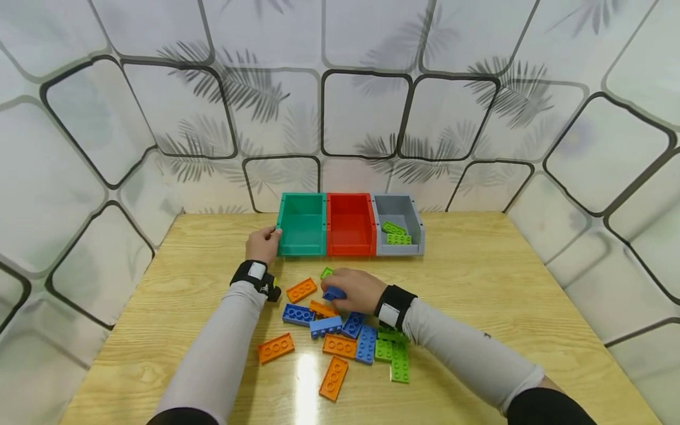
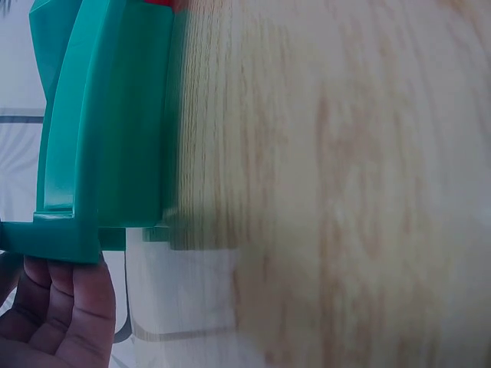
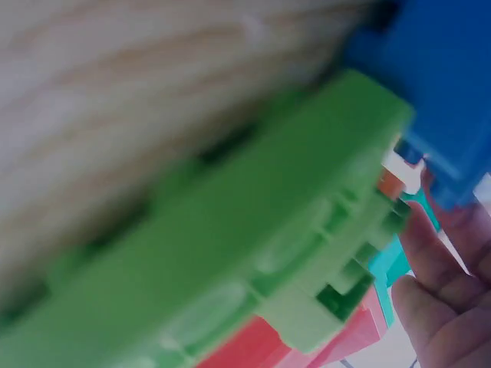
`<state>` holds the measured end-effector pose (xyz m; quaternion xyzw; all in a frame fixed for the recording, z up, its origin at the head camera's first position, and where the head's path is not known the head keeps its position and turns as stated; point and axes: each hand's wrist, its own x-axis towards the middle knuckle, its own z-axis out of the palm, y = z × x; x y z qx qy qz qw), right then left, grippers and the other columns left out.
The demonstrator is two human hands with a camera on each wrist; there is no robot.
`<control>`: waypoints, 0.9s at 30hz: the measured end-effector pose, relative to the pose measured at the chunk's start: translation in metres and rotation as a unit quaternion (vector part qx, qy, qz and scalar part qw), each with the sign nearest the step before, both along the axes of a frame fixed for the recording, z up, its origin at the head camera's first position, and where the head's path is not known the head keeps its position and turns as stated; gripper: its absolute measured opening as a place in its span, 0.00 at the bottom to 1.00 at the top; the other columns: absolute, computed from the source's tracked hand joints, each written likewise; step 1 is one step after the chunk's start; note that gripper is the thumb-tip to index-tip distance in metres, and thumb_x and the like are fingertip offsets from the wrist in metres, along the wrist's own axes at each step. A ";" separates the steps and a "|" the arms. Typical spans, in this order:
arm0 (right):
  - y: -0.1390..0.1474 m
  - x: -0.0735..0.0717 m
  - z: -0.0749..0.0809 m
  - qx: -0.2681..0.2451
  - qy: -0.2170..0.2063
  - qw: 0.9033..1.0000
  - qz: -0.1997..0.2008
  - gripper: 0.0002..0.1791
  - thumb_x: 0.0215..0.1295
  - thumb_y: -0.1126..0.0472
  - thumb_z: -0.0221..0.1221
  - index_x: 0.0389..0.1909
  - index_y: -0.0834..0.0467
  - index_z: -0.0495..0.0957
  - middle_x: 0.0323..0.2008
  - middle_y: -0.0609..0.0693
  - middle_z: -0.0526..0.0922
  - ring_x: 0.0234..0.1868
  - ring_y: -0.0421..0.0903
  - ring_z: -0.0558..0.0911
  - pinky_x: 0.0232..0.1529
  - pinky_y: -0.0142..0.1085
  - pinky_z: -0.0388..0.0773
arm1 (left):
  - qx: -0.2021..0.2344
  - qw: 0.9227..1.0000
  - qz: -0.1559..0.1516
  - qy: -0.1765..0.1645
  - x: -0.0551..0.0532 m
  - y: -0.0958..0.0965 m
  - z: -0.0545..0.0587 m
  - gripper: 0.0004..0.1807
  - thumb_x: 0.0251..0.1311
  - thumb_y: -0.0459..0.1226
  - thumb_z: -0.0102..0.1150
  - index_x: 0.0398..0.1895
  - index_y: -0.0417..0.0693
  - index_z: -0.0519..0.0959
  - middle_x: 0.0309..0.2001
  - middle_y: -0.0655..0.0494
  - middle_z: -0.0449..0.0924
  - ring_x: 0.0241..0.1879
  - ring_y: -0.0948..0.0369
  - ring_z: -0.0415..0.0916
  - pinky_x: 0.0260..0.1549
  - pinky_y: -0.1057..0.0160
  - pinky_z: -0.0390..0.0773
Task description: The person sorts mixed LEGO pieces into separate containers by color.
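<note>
My left hand (image 1: 262, 245) grips the left side of a teal bin (image 1: 301, 255); in the left wrist view its fingers (image 2: 80, 307) curl against the bin's rim (image 2: 61, 238). My right hand (image 1: 361, 290) pinches a blue toy building brick (image 1: 334, 293) between thumb and fingers, over a loose pile. Just past its fingertips lies a small green brick (image 1: 326, 273). Around and below are orange bricks (image 1: 301, 290), blue bricks (image 1: 366, 344) and green bricks (image 1: 400, 363), the green ones partly under the right wrist. A large green brick (image 3: 230, 215) fills the right wrist view, blurred.
A red bin (image 1: 351, 248) and a grey bin (image 1: 401, 250) stand joined to the teal one at the back of the wooden table (image 1: 478, 277). Two green bricks (image 1: 398, 239) lie in the grey bin. A patterned wall covering (image 1: 366, 112) rises behind.
</note>
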<state>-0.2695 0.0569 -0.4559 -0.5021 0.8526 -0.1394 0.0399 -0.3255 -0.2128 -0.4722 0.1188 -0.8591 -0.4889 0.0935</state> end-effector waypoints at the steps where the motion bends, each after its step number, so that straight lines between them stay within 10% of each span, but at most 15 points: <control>1: 0.001 -0.001 0.002 -0.014 0.001 1.000 -0.004 0.16 0.66 0.62 0.68 0.53 0.54 0.81 0.45 0.50 0.82 0.38 0.44 0.79 0.43 0.34 0.80 | 0.000 1.000 0.000 0.003 0.000 0.000 0.000 0.23 0.79 0.42 0.52 0.68 0.37 0.77 0.60 0.34 0.81 0.57 0.41 0.79 0.55 0.45 0.78; 7: 0.004 -0.016 0.011 -0.082 0.030 0.996 -0.028 0.16 0.63 0.69 0.65 0.51 0.58 0.78 0.45 0.52 0.75 0.26 0.42 0.72 0.29 0.30 0.74 | -0.006 1.000 0.002 0.009 0.001 0.000 0.001 0.23 0.79 0.42 0.51 0.68 0.36 0.76 0.60 0.34 0.81 0.58 0.41 0.79 0.56 0.45 0.78; 14: 0.003 -0.046 0.014 -0.110 0.073 0.986 -0.107 0.11 0.67 0.69 0.58 0.48 0.59 0.83 0.39 0.52 0.86 0.36 0.50 0.80 0.42 0.41 0.80 | -0.008 1.000 0.005 0.008 0.004 0.002 0.004 0.23 0.79 0.42 0.51 0.68 0.36 0.76 0.60 0.34 0.80 0.59 0.42 0.78 0.57 0.45 0.77; 24: -0.009 -0.087 0.010 -0.056 0.125 0.961 -0.242 0.19 0.75 0.57 0.47 0.20 0.51 0.67 0.14 0.43 0.59 0.16 0.43 0.63 0.19 0.33 0.57 | -0.004 1.000 0.004 0.013 0.007 0.002 0.003 0.22 0.79 0.41 0.53 0.67 0.36 0.77 0.59 0.33 0.81 0.57 0.41 0.79 0.56 0.45 0.78; 27: -0.014 -0.097 0.007 -0.004 0.131 0.962 -0.241 0.17 0.79 0.58 0.45 0.26 0.54 0.72 0.20 0.47 0.69 0.21 0.47 0.70 0.22 0.34 0.66 | -0.007 1.000 0.002 0.017 0.006 0.002 0.002 0.22 0.79 0.40 0.53 0.67 0.35 0.77 0.59 0.34 0.81 0.57 0.41 0.80 0.55 0.45 0.78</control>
